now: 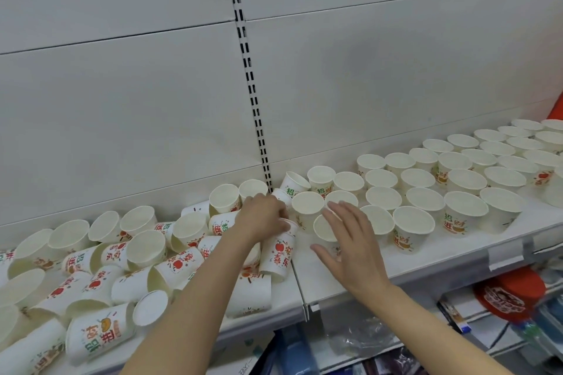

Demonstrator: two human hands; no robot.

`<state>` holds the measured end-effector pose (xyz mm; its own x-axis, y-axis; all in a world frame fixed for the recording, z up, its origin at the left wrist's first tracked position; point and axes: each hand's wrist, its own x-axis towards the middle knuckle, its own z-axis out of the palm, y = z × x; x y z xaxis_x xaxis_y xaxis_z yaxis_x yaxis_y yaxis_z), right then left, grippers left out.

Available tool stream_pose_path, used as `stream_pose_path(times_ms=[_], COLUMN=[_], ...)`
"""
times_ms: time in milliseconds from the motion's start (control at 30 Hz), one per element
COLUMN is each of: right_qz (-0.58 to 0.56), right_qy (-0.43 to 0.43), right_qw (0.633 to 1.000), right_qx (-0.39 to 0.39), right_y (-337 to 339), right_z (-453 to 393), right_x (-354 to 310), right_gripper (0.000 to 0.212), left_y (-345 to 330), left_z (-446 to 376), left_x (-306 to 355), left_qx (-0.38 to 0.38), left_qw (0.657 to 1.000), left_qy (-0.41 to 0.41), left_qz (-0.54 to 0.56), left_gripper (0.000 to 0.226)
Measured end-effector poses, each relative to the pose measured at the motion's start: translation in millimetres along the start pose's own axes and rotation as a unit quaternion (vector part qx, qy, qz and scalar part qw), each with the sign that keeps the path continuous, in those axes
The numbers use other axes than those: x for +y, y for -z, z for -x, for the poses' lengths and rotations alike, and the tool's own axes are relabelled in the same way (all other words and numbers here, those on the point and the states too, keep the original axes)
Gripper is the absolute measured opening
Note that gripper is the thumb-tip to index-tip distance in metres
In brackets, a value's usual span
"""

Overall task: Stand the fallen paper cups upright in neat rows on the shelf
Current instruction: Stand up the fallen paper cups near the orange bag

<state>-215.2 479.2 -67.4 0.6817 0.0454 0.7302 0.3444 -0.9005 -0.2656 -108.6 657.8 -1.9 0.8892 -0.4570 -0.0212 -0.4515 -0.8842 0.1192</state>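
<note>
White paper cups with red and green print cover the white shelf (307, 280). On the right they stand upright in rows (457, 189). On the left several lie toppled in a heap (100, 280). My left hand (264, 216) grips the rim of an upside-down cup (278, 256) at the shelf's middle. My right hand (350, 240) hovers with straight, spread fingers over the nearest upright cup (324, 227) at the row's front left end, holding nothing.
A slotted metal upright (249, 79) runs down the white back panel behind the cups. The shelf's front edge carries a clear price rail (505, 257). Below it, a lower shelf holds red packaged goods (508, 295) and clear plastic bags (362, 341).
</note>
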Motion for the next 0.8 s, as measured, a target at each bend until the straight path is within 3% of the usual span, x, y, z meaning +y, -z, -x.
stream_pose_path(times_ms=[100,200,333,500,600,800], right_qz=[-0.054,-0.09,-0.089,-0.009,0.047,0.049], right_qy=[0.03,0.025,-0.013,-0.065,-0.078,-0.05], right_qw=[0.998,0.996,0.995,0.992,0.991,0.991], right_qx=[0.014,0.006,-0.048,-0.106,-0.102,-0.118], right_y=[0,-8,-26,-46,-49,-46], right_z=[2,6,5,-6,-13,-18], right_x=[-16,-26,-38,-52,-45,-28], right_gripper=[0.05,0.051,0.065,0.092,0.09,0.09], left_y=[11,12,-9,-18,-16,13], left_z=[11,36,57,61,62,82], left_x=[-4,-3,6,14,14,17], left_qx=[0.017,0.08,0.172,0.205,0.204,0.353], left_qw=[0.994,0.965,0.935,0.929,0.942,0.901], left_qy=[0.022,0.047,0.074,0.083,0.072,0.073], left_qz=[0.11,0.245,0.302,0.297,0.257,0.241], left_gripper=[0.011,0.009,0.012,0.016,0.014,0.009])
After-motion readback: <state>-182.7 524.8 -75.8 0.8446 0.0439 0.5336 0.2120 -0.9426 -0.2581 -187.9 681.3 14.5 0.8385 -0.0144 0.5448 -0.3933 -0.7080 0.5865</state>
